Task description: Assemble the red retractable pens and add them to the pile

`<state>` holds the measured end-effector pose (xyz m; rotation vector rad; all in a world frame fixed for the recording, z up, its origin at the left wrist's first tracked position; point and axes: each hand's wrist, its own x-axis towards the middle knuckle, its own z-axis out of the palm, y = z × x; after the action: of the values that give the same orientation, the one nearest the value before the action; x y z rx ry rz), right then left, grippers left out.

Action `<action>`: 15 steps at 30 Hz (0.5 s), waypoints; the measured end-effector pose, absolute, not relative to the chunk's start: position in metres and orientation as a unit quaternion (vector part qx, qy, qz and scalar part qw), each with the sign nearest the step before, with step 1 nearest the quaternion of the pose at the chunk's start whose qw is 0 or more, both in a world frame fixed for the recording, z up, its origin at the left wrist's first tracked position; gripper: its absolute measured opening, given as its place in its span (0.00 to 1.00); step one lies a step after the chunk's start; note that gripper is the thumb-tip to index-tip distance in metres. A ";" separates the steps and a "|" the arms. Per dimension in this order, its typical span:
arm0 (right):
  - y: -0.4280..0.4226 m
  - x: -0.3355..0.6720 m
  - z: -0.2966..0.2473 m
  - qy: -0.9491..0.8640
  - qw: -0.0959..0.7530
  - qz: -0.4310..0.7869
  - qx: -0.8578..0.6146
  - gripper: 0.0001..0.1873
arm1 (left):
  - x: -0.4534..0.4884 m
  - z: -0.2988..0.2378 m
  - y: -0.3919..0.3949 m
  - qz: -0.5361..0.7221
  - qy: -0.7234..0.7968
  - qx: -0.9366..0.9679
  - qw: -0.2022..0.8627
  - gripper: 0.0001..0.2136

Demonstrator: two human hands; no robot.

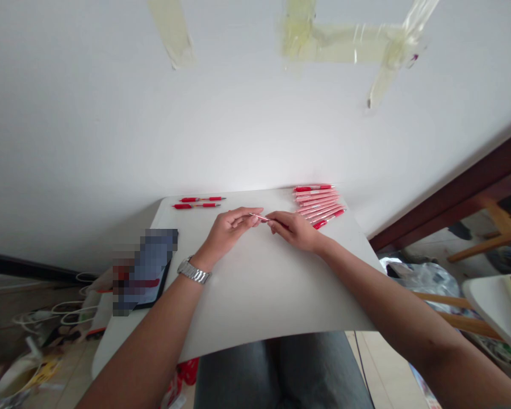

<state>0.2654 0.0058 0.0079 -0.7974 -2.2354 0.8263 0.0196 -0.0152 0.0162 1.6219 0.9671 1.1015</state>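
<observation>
Both my hands meet over the middle of a white table [255, 284]. My left hand [227, 232], with a metal watch on its wrist, pinches the left end of a thin pink pen part [260, 217]. My right hand [293, 229] is closed on the part's right end. A row of several pink and red pens [318, 202] lies at the table's far right, just beyond my right hand. Two red pens [199, 202] lie side by side at the far left.
A dark tablet-like thing [147, 270], partly blurred, rests on the table's left edge. A white wall with yellowed tape strips [349, 45] rises behind. Cables and clutter cover the floor at left; wooden furniture [489, 227] and a second white surface [498, 307] stand at right.
</observation>
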 end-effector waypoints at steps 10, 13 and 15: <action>0.002 0.266 0.010 -0.843 0.289 0.342 -0.299 0.19 | 0.015 0.019 -0.015 0.420 0.380 0.679 0.467 0.19; 0.002 0.266 0.011 -0.842 0.288 0.344 -0.299 0.20 | 0.015 0.019 -0.015 0.426 0.382 0.682 0.455 0.18; 0.003 0.265 0.010 -0.841 0.290 0.342 -0.304 0.19 | 0.016 0.019 -0.014 0.430 0.391 0.683 0.442 0.18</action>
<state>0.2653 0.0026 0.0105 -0.8104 -2.2439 0.9115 0.0164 -0.0140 0.0187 1.6960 0.9693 1.0676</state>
